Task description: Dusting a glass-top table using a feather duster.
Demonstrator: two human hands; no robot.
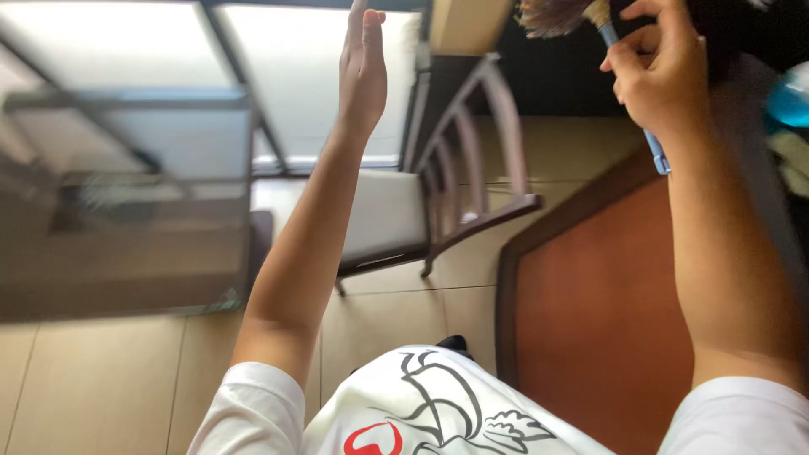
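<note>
Right hand [656, 72] is wrapped tight around the light-blue plastic handle of a feather duster [628, 80], fluffy head up top so it reaches high. Left hand [364, 63] is held flat with fingers straight, holding nothing, probably for balance. Beyond them: a dark wooden slat-back chair [459, 181] and a reddish-brown wooden table [602, 320].

A wooden chair [455, 177] with a pale seat is set on beige floor tiles [101, 388], with bright frosted glass panels [295, 76] seen beyond it, a glass-topped table [126, 194] to its left and a dark-bordered reddish-brown panel [598, 320] to its right.
</note>
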